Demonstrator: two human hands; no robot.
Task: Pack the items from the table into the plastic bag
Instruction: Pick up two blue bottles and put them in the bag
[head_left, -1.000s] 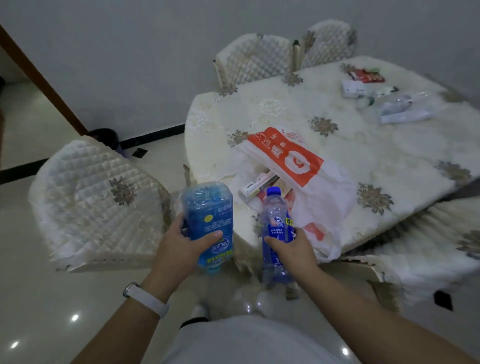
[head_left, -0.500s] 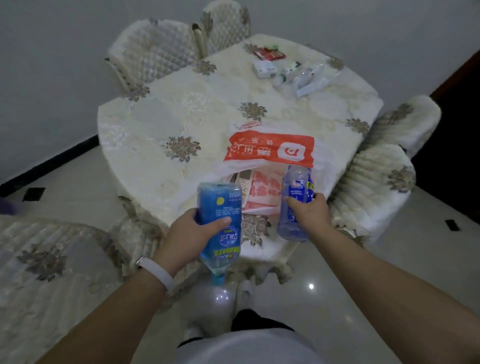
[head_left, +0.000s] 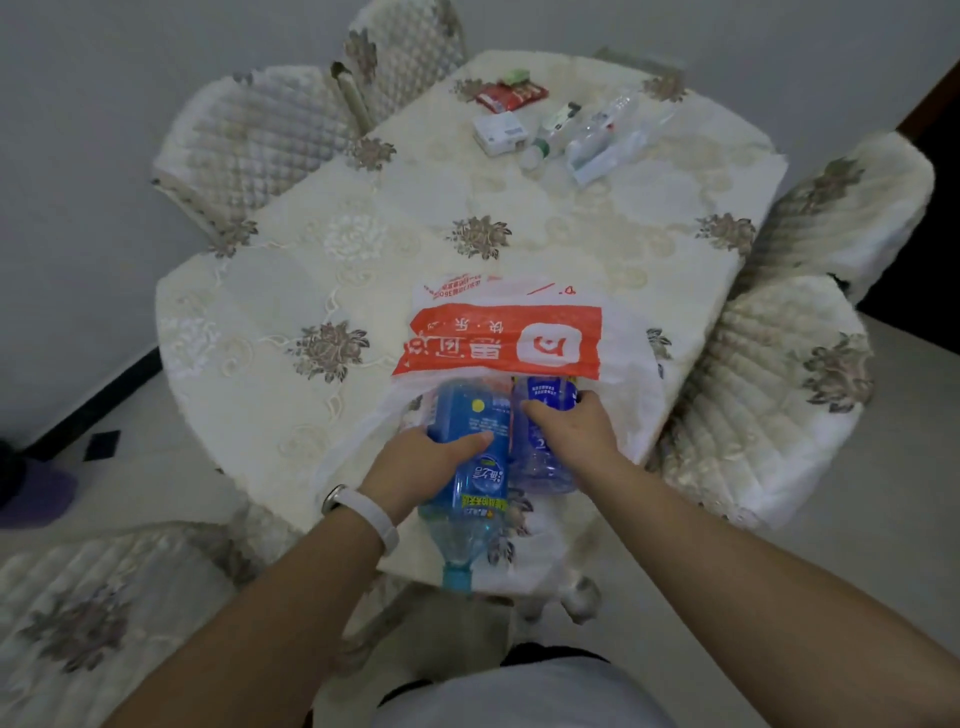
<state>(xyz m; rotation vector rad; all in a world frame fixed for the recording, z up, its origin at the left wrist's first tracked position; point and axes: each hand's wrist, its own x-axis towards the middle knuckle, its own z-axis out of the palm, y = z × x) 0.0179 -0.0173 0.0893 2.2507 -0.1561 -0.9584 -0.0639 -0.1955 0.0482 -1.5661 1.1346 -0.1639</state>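
Note:
A white plastic bag (head_left: 524, 338) with an orange printed band lies on the near edge of the table, its mouth facing me. My left hand (head_left: 421, 462) grips a large blue bottle (head_left: 467, 457), cap pointing toward me, its base at the bag's mouth. My right hand (head_left: 571, 431) grips a smaller clear bottle with a blue label (head_left: 543, 452), whose top end is under the bag's upper layer. The bag hides whatever else lies inside it.
The round table (head_left: 363, 249) has a cream floral cloth. At its far side lie a red packet (head_left: 511, 96), a white box (head_left: 498, 132) and several clear wrapped items (head_left: 597, 135). Quilted chairs (head_left: 779, 395) ring the table. A dark object (head_left: 31, 488) sits on the floor, left.
Both hands have carried the bottles forward from the table's edge to the bag's mouth; the smaller bottle's end is now under the bag's upper layer. My view has swung to face the table.

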